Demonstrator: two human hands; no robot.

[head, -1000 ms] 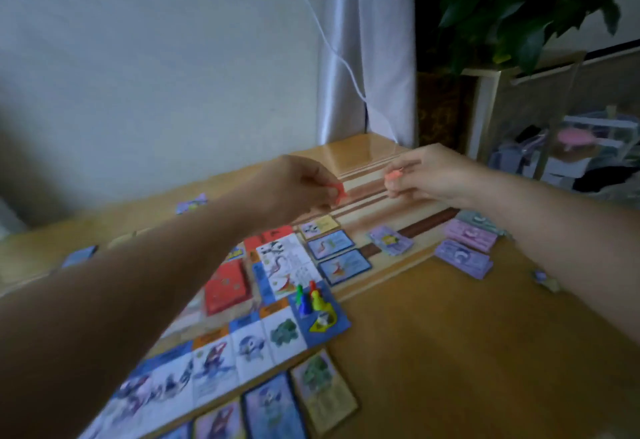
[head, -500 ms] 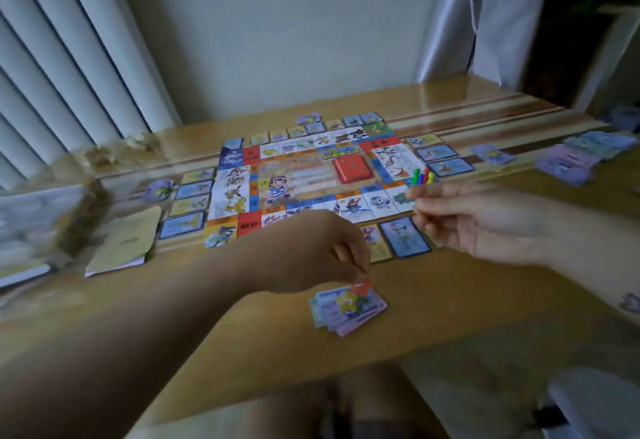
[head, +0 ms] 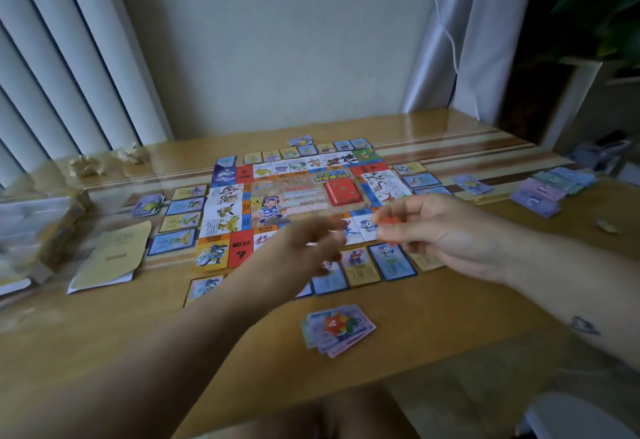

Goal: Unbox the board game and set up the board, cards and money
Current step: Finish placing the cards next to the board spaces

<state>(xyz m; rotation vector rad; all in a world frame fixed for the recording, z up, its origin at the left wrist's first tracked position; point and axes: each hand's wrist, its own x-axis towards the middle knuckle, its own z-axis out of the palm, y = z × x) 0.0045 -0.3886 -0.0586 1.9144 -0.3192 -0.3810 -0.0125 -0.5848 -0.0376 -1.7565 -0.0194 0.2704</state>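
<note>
The game board [head: 298, 196] lies flat mid-table with a red card deck [head: 343, 192] on it and property cards [head: 180, 206] laid around its edges. My right hand [head: 440, 234] hovers over the board's near right corner and pinches small orange plastic pieces [head: 388, 223]. My left hand [head: 311, 248], blurred, hangs just left of it with loosely curled fingers and nothing visible in them. A small pile of money notes [head: 341, 338] sits near the front edge, with an orange piece [head: 330, 326] and other coloured pieces on top.
More money stacks [head: 547, 192] lie at the far right. A yellow booklet [head: 110, 258] and the game box [head: 31, 230] sit at the left. Crumpled paper scraps [head: 86, 164] lie at the back left. My knees show below the table's front edge.
My left hand left the orange piece on the front money pile and rose toward the right hand. My right hand stayed above the board's corner, still holding small pieces.
</note>
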